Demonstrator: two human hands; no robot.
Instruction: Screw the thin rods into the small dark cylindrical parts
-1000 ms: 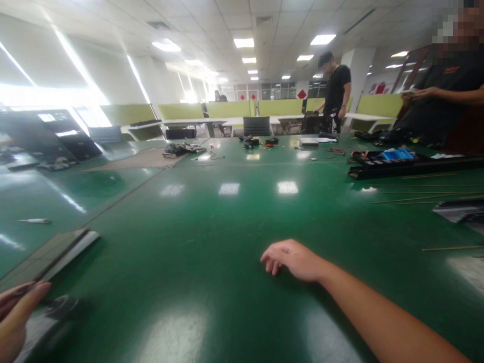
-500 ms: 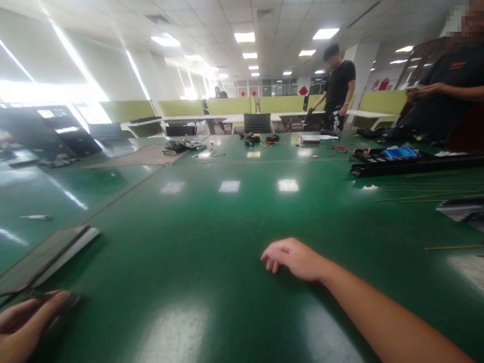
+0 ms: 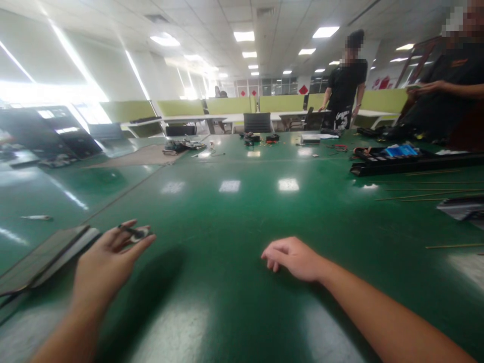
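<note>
While left hand (image 3: 104,262) pinches, right hand (image 3: 293,258) sits loose

Flat dark case (image 3: 45,254) near left hand; grip closed on small round part (image 3: 139,235), above green desk (image 3: 212,222). Right grip half-curled, nothing visible held. Thin rods (image 3: 454,246) far right.

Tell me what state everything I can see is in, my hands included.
Left hand: raised, fingers closed on the small item
Small item: held above the table
Right hand: low over the table, loosely curled, nothing visible in it
Table: glossy, reflecting light
Thin rods: lying flat
Ceiling lights: on
Black chair: upright, unoccupied
</note>
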